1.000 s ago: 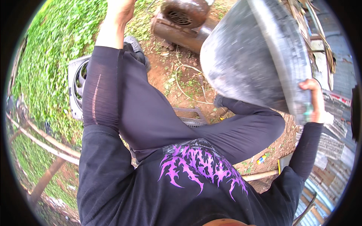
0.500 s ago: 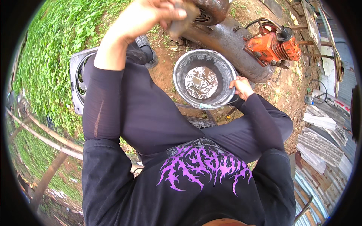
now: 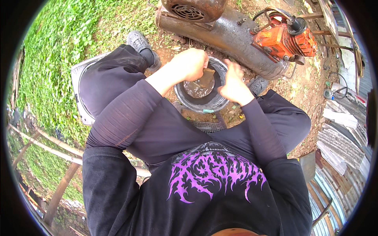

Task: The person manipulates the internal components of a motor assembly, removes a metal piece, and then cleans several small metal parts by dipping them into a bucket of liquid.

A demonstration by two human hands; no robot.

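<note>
A black bucket (image 3: 182,96) with a grey-smeared inside stands between my legs, and shiny liquid (image 3: 197,91) lies at its bottom. My left hand (image 3: 192,65) is over its far left rim, fingers closed on a flat brown piece (image 3: 207,75) that hangs down inside the bucket. I cannot make out what kind of thing this piece is. At the bucket's right side is my right hand (image 3: 236,86), thumb and fingers apart and slightly blurred, holding nothing visible.
Beyond the bucket lies a rusty compressor tank (image 3: 232,35) with a brown motor (image 3: 193,10) and an orange pump head (image 3: 285,41). Grass (image 3: 59,67) grows at the left. Corrugated sheets (image 3: 338,145) are stacked at the right. Bamboo poles (image 3: 59,188) stand at lower left.
My left hand has come down and right from above the motor to the bucket, bringing the brown piece. My right hand has let go of the bucket's rim. The bucket sits slightly further left in view.
</note>
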